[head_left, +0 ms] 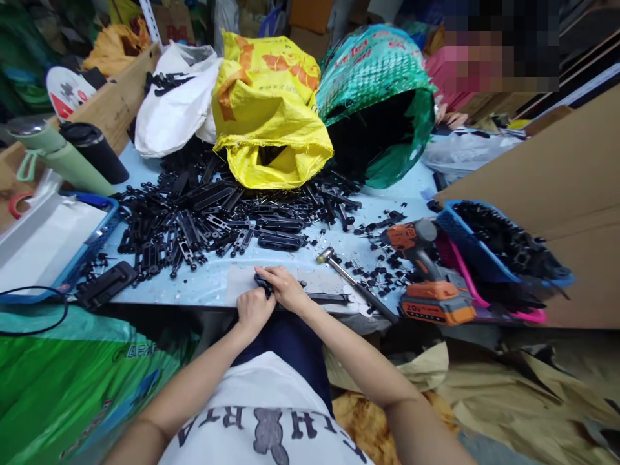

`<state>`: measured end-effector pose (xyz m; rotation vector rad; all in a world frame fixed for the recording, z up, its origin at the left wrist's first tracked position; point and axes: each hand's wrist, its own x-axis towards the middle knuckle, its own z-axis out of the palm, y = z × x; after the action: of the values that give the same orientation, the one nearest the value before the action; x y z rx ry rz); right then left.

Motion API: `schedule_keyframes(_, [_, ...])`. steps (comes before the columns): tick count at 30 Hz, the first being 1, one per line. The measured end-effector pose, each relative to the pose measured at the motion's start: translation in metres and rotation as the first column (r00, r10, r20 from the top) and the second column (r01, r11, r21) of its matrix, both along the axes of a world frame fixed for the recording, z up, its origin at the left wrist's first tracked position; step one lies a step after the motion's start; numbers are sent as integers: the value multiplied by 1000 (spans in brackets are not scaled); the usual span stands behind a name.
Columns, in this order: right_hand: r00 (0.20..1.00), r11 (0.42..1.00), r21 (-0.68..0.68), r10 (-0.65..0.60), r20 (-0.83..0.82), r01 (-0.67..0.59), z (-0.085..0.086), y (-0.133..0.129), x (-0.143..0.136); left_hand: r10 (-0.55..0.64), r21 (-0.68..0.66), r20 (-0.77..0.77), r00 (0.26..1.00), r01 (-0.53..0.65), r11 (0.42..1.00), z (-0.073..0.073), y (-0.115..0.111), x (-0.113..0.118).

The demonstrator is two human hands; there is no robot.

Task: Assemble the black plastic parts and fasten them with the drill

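Note:
At the table's front edge my two hands meet around a small black plastic part (263, 283). My left hand (255, 311) is closed on its near end. My right hand (283, 287) presses on it from above, fingers closed over it, and hides much of its shape. Just right of my right hand lies a long black part (329, 298) along the edge. A hammer (356, 281) with a metal head rests diagonally beyond it. Behind my hands spreads a heap of black plastic parts (213, 216), some of them slotted bars.
An orange cordless drill (426, 274) and a blue basket of black parts (508, 242) stand right. Yellow (276, 97), green (378, 77) and white sacks (169, 116) back the heap. A blue tray (104, 226) and bottles (62, 158) are left. Another person's hand (453, 118) shows far right.

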<state>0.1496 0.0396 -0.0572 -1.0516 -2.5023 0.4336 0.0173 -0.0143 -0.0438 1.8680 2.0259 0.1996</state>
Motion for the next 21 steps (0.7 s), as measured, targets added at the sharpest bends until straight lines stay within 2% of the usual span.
schedule_keyframes(3, [994, 1000, 22, -21, 110, 19, 1, -1, -4, 4, 31, -39, 999, -3, 1000, -2, -2, 0])
schedule_keyframes(6, [995, 999, 37, -30, 100, 27, 10, -9, -5, -21, 17, -64, 998, 23, 1000, 0, -5, -4])
schedule_keyframes(8, [999, 994, 106, -6, 38, 2, 18, -19, 5, -98, 19, -56, 994, 100, 995, 3, -5, -12])
schedule_keyframes(10, [998, 974, 220, -52, -37, 59, 24, -31, 30, -229, 123, -54, 972, 234, 964, 7, 1, -23])
schedule_keyframes(11, [991, 955, 267, -116, -62, 128, 24, -36, 45, -324, 205, -65, 944, 330, 921, 8, 6, -27])
schedule_keyframes(12, [979, 932, 299, -194, -62, 204, 23, -40, 62, -441, 283, -89, 893, 447, 849, 9, 12, -30])
schedule_keyframes(13, [962, 908, 323, -271, -36, 268, 20, -42, 78, -566, 340, -122, 815, 570, 748, 10, 20, -31])
schedule_keyframes(15, [934, 886, 358, -347, 85, 296, 11, -42, 105, -752, 358, -190, 631, 758, 546, 11, 37, -26])
schedule_keyframes(16, [925, 887, 370, -349, 146, 276, 7, -39, 114, -795, 334, -214, 567, 808, 486, 11, 45, -20])
schedule_keyframes(17, [921, 890, 379, -341, 189, 252, 3, -37, 121, -810, 304, -229, 540, 830, 467, 11, 52, -15])
schedule_keyframes(18, [920, 894, 382, -329, 212, 232, 1, -34, 124, -807, 275, -234, 542, 833, 480, 12, 58, -9])
schedule_keyframes(21, [942, 917, 351, -271, 199, 189, 7, -28, 124, -770, 195, -190, 610, 792, 579, 15, 66, 1])
